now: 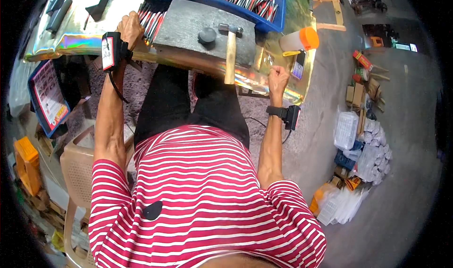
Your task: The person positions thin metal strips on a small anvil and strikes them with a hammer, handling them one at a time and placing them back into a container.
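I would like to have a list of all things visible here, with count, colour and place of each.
Tray: one, blue, far side of table
Slim tools: uncountable, red and black, in tray and left of slab
Slab: one, grey, on table
Hammer: one, wooden handle, on slab
Round piece: one, black, on slab
Bottle: one, translucent, orange lid, right of slab
Table: one, shiny gold, top
Chair: one, beige, lower left
Mixed packages: uncountable, several colours, right floor
Wrist devices: two, black, one per wrist
Left hand: one, bare, at slim tools
Right hand: one, bare, fingers curled, table's front edge
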The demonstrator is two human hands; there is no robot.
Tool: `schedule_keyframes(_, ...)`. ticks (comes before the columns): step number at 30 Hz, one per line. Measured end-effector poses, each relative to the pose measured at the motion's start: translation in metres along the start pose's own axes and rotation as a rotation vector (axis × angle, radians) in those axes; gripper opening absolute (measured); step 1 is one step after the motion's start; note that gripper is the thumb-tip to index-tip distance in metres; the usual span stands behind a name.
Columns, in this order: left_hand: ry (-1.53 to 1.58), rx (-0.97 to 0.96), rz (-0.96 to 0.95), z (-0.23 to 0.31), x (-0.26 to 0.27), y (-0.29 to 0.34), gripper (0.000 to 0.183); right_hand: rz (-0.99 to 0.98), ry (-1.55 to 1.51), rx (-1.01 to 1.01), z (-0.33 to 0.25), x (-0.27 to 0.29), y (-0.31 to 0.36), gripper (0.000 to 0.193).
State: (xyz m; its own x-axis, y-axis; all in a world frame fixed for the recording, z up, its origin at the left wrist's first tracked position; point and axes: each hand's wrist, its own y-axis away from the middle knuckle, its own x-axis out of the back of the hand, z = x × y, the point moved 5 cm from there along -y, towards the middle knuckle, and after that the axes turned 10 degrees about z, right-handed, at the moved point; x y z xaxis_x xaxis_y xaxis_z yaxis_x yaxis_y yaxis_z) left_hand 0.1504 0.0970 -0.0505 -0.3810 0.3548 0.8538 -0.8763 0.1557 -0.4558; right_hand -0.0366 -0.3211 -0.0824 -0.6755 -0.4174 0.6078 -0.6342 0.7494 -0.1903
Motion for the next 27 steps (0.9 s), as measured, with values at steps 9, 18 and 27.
schedule_keyframes(9, -0.12, -0.074, 0.028, 0.014, 0.014, 0.004, 0.013, 0.027, 0.078, 0.249, -0.014, -0.014, -0.004, 0.011)
schedule_keyframes(18, -0.214, -0.068, -0.031, 0.014, 0.006, 0.008, 0.012, 0.022, 0.255, 0.365, -0.026, -0.021, 0.0, 0.011)
schedule_keyframes(27, -0.09, -0.036, 0.009, -0.005, 0.01, 0.005, 0.022, -0.062, 0.563, 0.577, -0.038, -0.034, -0.001, 0.018)
